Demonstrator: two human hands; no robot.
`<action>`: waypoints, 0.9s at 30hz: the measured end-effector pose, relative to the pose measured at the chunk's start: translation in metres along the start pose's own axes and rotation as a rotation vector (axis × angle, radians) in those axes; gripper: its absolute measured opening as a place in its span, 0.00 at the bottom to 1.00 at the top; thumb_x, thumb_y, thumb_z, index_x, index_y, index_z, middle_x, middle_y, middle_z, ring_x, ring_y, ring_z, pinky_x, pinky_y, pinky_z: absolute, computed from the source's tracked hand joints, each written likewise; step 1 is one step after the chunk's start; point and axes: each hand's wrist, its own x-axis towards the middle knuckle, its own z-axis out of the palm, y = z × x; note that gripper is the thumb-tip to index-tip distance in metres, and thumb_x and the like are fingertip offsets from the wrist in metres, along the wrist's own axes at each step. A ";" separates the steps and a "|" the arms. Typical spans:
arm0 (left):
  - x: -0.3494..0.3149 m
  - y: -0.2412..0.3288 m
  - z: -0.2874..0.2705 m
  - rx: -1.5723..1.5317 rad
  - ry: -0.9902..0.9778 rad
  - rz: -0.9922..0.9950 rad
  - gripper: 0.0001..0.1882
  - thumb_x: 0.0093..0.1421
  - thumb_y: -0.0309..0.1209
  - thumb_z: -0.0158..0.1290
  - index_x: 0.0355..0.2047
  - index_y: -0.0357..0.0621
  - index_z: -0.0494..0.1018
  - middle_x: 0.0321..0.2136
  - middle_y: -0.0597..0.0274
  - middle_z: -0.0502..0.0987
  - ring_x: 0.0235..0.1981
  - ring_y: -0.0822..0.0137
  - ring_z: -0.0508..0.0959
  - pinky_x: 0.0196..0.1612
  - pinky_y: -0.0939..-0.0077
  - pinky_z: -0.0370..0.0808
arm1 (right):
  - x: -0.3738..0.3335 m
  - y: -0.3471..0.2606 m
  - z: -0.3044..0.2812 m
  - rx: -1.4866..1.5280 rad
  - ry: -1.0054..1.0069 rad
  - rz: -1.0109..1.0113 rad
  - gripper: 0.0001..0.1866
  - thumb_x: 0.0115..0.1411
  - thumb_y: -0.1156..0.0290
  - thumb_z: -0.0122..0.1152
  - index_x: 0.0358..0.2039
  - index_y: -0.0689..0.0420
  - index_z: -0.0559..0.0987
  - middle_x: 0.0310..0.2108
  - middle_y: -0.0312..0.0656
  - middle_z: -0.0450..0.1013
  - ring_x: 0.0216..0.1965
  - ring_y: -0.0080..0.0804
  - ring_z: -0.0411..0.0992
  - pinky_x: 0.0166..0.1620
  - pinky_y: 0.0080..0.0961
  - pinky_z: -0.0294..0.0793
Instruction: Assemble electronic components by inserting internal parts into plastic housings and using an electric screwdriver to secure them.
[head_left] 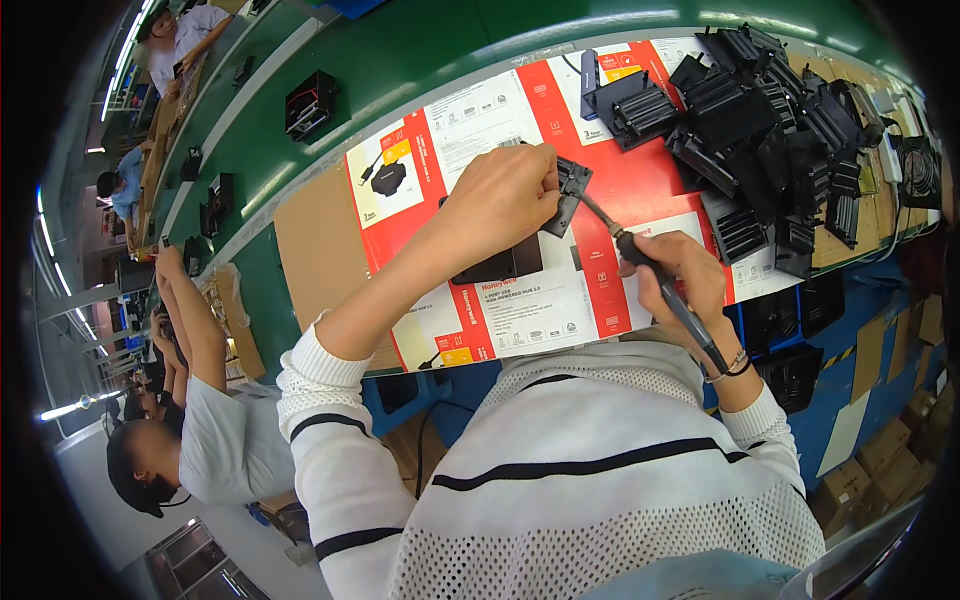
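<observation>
My right hand (690, 275) grips the dark handle of a soldering iron (655, 265) like a pen. Its metal tip reaches up and left to a small black plastic part (572, 196) lying on the cardboard. Over the left side of that part, my left hand (512, 192) has its fingers curled together; what they pinch is hidden by the hand. A larger black piece (505, 266) lies under my left wrist, partly covered by it.
A printed red and white cardboard sheet (540, 310) covers the bench. A heap of black plastic housings (750, 125) stands at the far right. Beyond lies a green conveyor belt (420, 60) with a black unit (311, 104). A co-worker (225, 440) sits at left.
</observation>
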 end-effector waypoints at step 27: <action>0.000 -0.001 -0.002 -0.017 -0.017 0.001 0.03 0.55 0.24 0.55 0.27 0.37 0.74 0.22 0.60 0.76 0.23 0.64 0.73 0.28 0.70 0.69 | 0.011 -0.017 0.005 0.660 0.162 0.588 0.08 0.66 0.78 0.48 0.43 0.66 0.73 0.29 0.52 0.79 0.23 0.35 0.79 0.31 0.24 0.80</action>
